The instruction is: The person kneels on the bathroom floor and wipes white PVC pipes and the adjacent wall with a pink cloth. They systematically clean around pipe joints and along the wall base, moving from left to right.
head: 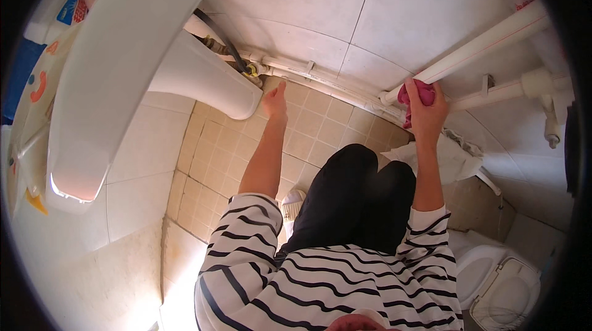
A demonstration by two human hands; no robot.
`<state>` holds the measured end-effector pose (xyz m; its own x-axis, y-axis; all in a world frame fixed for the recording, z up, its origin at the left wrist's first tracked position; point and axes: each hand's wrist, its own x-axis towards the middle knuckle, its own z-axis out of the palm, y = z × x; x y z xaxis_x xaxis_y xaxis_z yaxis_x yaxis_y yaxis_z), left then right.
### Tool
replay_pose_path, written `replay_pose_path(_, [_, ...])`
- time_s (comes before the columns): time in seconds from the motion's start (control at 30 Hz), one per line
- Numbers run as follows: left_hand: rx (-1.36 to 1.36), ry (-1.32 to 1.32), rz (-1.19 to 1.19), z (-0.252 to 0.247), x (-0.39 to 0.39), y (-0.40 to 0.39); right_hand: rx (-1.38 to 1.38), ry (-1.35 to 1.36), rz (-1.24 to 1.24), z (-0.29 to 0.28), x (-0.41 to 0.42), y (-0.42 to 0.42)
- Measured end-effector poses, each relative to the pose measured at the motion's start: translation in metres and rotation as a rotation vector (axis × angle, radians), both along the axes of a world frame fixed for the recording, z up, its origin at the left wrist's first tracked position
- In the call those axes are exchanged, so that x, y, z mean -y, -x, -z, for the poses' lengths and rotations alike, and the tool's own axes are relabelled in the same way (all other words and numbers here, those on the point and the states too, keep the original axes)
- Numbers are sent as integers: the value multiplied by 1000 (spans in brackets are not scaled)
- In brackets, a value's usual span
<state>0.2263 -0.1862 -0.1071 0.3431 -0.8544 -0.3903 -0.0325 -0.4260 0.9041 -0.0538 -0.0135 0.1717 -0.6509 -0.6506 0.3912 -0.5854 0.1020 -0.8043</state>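
My right hand grips a crumpled magenta cloth and presses it against the lower part of a thick white plastic pipe that runs up the tiled wall. A tail of the cloth hangs below my fingers. Nothing shows in my left hand, which is held over the tiled floor, just right of the white washbasin pedestal. Its fingers point away and are mostly hidden, so their pose is unclear. Thin white pipes follow the foot of the wall between both hands.
The white washbasin overhangs at the left, with a black hose and a yellow-handled valve behind its pedestal. A second pipe with a tee lies at the right. White sheeting and a toilet are lower right.
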Motion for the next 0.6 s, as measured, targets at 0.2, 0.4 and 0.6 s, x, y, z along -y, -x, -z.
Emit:
replay_pose_path(0.2, [86, -36, -1, 9, 31, 16, 90, -48, -25, -7, -4, -2])
replay_pose_path(0.4, [-220, 96, -16, -3, 10, 2, 76, -68, -26, 0, -4, 5])
replay_pose_path(0.6, [-171, 63, 69, -18, -43, -96, 133, -98, -56, 4, -6, 11])
